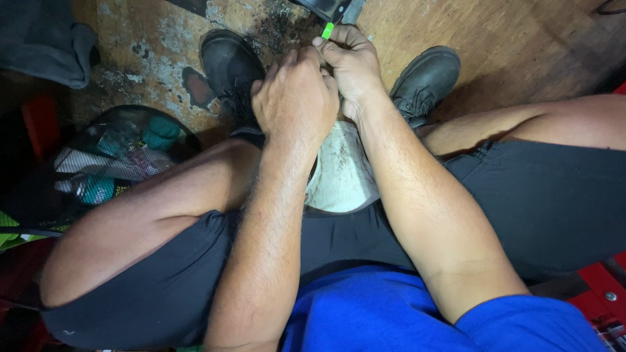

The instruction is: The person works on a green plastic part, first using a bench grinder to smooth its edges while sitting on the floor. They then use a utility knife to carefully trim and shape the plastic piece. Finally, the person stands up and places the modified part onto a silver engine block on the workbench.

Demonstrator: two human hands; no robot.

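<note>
Both my hands meet in front of me, above my knees. My right hand (350, 65) pinches a small bright green piece (328, 30) between thumb and fingers, close to a dark metal part (326, 1) at the top edge. My left hand (294, 99) is closed with its fingers curled against the right hand; what it grips is hidden under the knuckles. Below the hands, between my legs, sits a dirty white rounded object (341, 175), partly covered by my forearms.
I sit with knees apart over a stained wooden floor (517, 26), black shoes (231, 67) planted on it. A dark bag (108, 160) of mixed items lies left, grey cloth (33, 40) at top left. Red metal framing (613, 282) shows at lower right.
</note>
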